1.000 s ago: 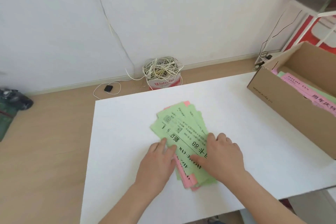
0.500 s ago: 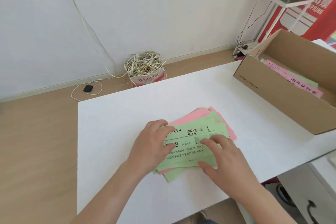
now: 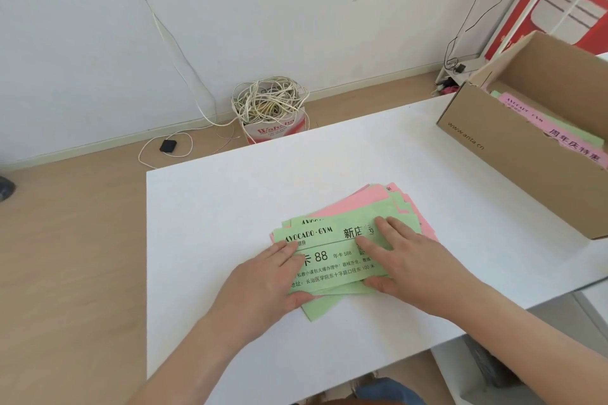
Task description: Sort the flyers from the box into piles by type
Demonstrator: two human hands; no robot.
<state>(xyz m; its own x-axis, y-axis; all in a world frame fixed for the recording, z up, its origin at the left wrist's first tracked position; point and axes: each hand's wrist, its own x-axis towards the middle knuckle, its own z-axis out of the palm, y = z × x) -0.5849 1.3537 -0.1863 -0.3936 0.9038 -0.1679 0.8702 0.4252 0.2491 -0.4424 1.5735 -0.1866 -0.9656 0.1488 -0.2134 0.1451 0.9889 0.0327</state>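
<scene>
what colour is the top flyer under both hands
Light green with black print, topmost flyer on the mixed stack; seen best in the head view.

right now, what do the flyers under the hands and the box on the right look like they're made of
Flyers: thin matte paper, green and pink, black print; they lie flat in a loose fan. Box: brown cardboard, dull finish, folded flaps, web address printed on its side; probably corrugated, but no cut edge shows it.

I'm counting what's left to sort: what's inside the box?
In the box, a pink flyer on top with green flyers behind it. Its near wall and the top sheets hide how many lie beneath.
</scene>
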